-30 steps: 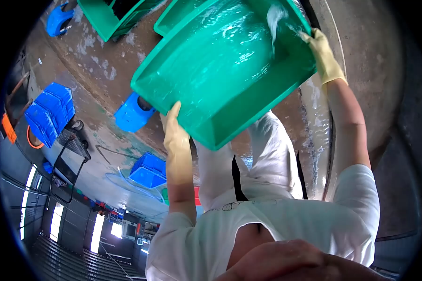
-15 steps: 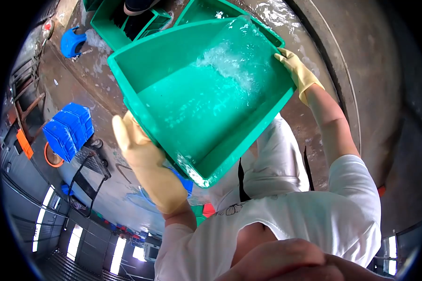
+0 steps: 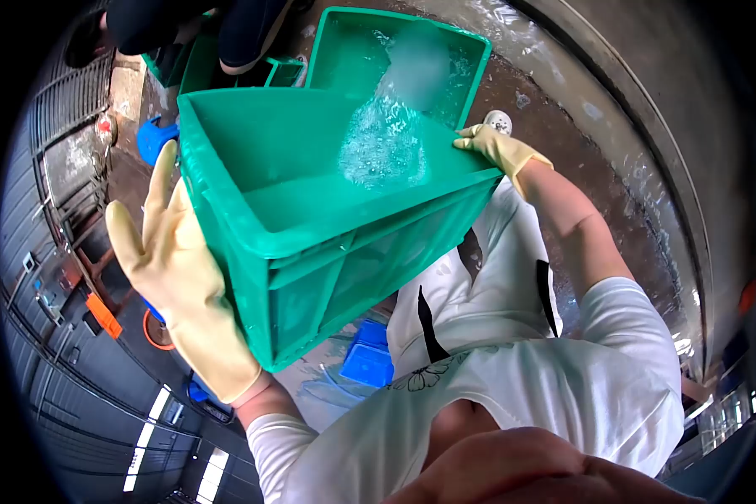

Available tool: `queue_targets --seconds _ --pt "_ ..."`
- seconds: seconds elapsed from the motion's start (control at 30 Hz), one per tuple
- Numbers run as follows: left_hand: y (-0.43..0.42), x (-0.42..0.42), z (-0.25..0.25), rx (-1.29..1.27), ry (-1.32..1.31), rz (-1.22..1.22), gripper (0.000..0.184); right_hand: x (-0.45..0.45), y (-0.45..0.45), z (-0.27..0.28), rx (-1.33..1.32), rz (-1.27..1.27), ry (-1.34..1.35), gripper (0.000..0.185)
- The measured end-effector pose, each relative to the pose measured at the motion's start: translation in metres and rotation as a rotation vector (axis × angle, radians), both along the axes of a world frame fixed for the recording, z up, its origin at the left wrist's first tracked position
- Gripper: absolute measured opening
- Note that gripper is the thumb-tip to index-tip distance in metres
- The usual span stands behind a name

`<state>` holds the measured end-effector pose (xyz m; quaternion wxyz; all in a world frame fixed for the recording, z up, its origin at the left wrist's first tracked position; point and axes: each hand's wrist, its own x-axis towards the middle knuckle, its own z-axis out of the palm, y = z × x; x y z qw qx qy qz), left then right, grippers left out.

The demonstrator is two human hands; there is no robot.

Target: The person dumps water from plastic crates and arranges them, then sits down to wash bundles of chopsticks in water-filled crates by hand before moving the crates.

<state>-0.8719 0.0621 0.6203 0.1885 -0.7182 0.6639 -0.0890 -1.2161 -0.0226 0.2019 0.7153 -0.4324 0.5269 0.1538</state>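
A green plastic crate [image 3: 353,277] hangs tilted between my two hands, its far side lowered, with clear water [image 3: 382,147] running out over it. My left hand [image 3: 181,277], in a pale yellow rubber glove, presses its palm on the crate's left end, fingers stretched out along the wall. At the right end, my right hand [image 3: 491,149], in a matching glove, has its fingers closed over the rim. Just beyond lies a second green crate [image 3: 336,50], into which the water falls. Splashing blurs part of its inside.
Another person's dark shoes and legs [image 3: 252,34] are at the top, near more green crates [image 3: 200,63]. A blue stool [image 3: 155,139] stands at the left. A blue object [image 3: 368,353] lies on the floor beneath the crate. The floor [image 3: 580,202] is wet, with a curb [image 3: 672,143] at right.
The held crate has tipped further away from me, so its near outer wall now shows. Water has moved from inside it over the far edge. My left hand has shifted up and left.
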Motion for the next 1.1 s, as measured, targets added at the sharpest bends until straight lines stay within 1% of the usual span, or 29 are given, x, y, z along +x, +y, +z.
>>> queue_targets --seconds 0.03,0.1,0.17,0.2,0.23,0.3,0.33,0.4,0.43,0.47,0.5,0.57,0.6,0.67,0.7,0.73,0.77,0.8,0.87,0.9,0.93,0.97,1.0,1.03,1.07,1.1 --pt "-0.006 -0.003 0.006 0.014 -0.059 -0.05 0.035 -0.002 0.009 0.0 0.105 -0.081 -0.086 0.055" --pt "-0.017 -0.007 0.018 0.038 -0.139 -0.124 0.036 0.001 0.025 0.006 0.19 -0.126 -0.126 0.055" --pt "-0.029 -0.012 0.028 0.071 -0.189 -0.175 0.036 -0.001 0.037 -0.008 0.165 -0.066 -0.233 0.052" --pt "-0.036 -0.014 0.033 0.093 -0.204 -0.196 0.037 -0.008 0.039 -0.013 0.249 -0.074 -0.339 0.051" --pt "-0.043 -0.016 0.038 0.123 -0.214 -0.213 0.037 -0.013 0.043 -0.006 0.266 -0.07 -0.334 0.051" --pt "-0.057 -0.023 0.043 0.157 -0.226 -0.233 0.038 -0.019 0.034 0.018 0.308 -0.103 -0.224 0.053" --pt "-0.063 -0.025 0.046 0.173 -0.229 -0.233 0.038 -0.027 0.041 0.002 0.287 -0.085 -0.224 0.053" --pt "-0.07 -0.032 0.05 0.207 -0.22 -0.219 0.039 -0.043 0.035 -0.002 0.42 -0.047 -0.321 0.052" --pt "-0.075 -0.033 0.052 0.196 -0.22 -0.23 0.039 -0.049 0.031 0.007 0.489 -0.049 -0.366 0.052" --pt "-0.077 -0.037 0.052 0.202 -0.205 -0.218 0.039 -0.055 0.022 -0.001 0.585 0.036 -0.384 0.051" --pt "-0.077 -0.041 0.051 0.198 -0.194 -0.205 0.04 -0.061 0.016 -0.001 0.588 0.053 -0.38 0.051" --pt "-0.075 -0.046 0.052 0.19 -0.147 -0.166 0.041 -0.062 0.001 0.024 0.625 0.106 -0.366 0.051" --pt "-0.074 -0.048 0.052 0.183 -0.113 -0.141 0.041 -0.061 0.0 0.021 0.586 0.167 -0.262 0.049" --pt "-0.066 -0.053 0.051 0.139 0.003 -0.063 0.043 -0.066 0.004 0.009 0.591 0.182 -0.208 0.051" --pt "-0.059 -0.053 0.053 0.102 0.097 0.002 0.044 -0.068 0.007 0.003 0.584 0.179 -0.163 0.053" --pt "-0.05 -0.053 0.053 0.061 0.205 0.083 0.045 -0.069 0.01 0.0 0.544 0.168 -0.167 0.05" --pt "-0.04 -0.052 0.054 -0.008 0.393 0.198 0.046 -0.069 0.012 -0.002 0.553 0.195 -0.16 0.05" --pt "-0.027 -0.051 0.052 -0.1 0.665 0.364 0.048 -0.068 0.01 -0.006 0.588 0.241 -0.166 0.056" --pt "0.0 -0.057 0.045 -0.339 1.289 0.744 0.051 -0.072 0.019 -0.046 0.629 0.312 -0.165 0.062" --pt "0.014 -0.057 0.04 -0.467 1.552 0.919 0.052 -0.083 0.038 -0.097 0.82 0.271 -0.416 0.063" --pt "0.029 -0.06 0.035 -0.585 1.757 1.093 0.054 -0.078 0.042 -0.1 1.011 0.22 -0.664 0.063" --pt "0.046 -0.061 0.027 -0.67 1.856 1.236 0.056 -0.077 0.046 -0.101 1.025 0.241 -0.648 0.063" --pt "0.066 -0.066 0.018 -0.725 1.871 1.349 0.057 -0.076 0.051 -0.101 0.844 0.323 -0.484 0.066" --pt "0.086 -0.07 0.009 -0.771 1.859 1.449 0.059 -0.065 0.049 -0.078 0.659 0.401 -0.323 0.069" --pt "0.111 -0.073 -0.003 -0.709 1.77 1.513 0.059 -0.054 0.048 -0.053 0.468 0.476 -0.166 0.073" --pt "0.138 -0.083 -0.02 -0.713 1.698 1.601 0.059 -0.046 0.05 -0.031 0.272 0.55 -0.014 0.076"
